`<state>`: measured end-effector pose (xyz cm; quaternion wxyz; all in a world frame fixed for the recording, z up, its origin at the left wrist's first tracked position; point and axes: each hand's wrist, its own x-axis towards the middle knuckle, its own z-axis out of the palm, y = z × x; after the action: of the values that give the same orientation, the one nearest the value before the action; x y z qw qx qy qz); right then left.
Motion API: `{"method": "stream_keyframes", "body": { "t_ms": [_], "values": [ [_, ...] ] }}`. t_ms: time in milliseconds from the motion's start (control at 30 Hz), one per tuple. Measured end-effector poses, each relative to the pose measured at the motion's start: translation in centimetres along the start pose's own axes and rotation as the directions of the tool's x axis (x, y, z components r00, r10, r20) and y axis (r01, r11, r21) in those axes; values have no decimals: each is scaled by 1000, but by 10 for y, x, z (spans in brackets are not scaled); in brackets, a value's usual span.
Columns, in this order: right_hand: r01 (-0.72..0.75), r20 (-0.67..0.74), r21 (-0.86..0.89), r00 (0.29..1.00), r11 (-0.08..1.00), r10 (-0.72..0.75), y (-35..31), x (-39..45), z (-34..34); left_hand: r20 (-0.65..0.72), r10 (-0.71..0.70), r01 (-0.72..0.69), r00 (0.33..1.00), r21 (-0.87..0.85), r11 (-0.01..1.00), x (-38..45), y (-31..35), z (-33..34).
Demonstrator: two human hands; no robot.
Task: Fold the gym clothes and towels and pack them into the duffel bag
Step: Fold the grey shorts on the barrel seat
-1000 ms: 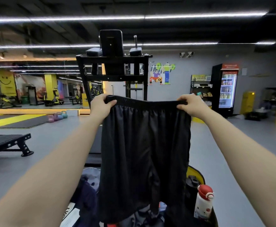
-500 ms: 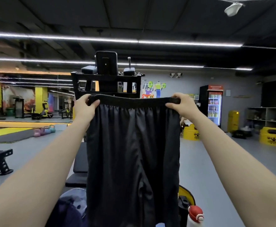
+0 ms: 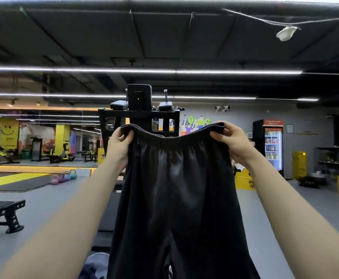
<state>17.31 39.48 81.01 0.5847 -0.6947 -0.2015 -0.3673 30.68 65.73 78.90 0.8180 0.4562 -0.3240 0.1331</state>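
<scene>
- Black shorts are held up in front of the dip station, legs hanging.
- Waistband corners are pinched by left hand and right hand, waistband sagging between.

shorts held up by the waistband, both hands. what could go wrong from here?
1. Each hand, left hand and right hand, only pinches a corner of the waistband of the black shorts; the band sags between them, so a slip could drop one side.
2. The shorts hang in midair with no surface under them, so a fold here may come out uneven.
3. The hanging shorts block the view below, so setting them down is partly blind.
</scene>
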Motion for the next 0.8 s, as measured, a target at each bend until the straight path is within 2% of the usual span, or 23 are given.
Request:
{"method": "stream_keyframes", "body": {
  "t_ms": [133, 233, 367, 467, 567, 800],
  "values": [
    [5, 59, 59, 998, 998, -9, 3, 11, 20, 53, -54, 59, 997, -110, 992, 0, -3, 21],
    [10, 123, 85, 992, 996, -20, 7, 17, 35, 84, -93, 103, 992, -123, 987, -3, -4, 41],
    [2, 176, 119, 984, 993, -23, 13, 21, 53, 148, -124, 138, 981, -84, 987, -13, 2, 68],
    [61, 151, 137, 985, 989, -82, 13, 24, 64, 165, -91, 104, 982, -68, 992, -14, 5, 82],
    [64, 132, 122, 988, 990, -80, 10, 27, 65, 199, -49, 49, 979, 3, 999, -12, 8, 88],
    [-62, 221, 94, 974, 994, 40, 16, 31, 61, 261, -120, 76, 958, 173, 982, 1, 2, 84]
  ]
}}
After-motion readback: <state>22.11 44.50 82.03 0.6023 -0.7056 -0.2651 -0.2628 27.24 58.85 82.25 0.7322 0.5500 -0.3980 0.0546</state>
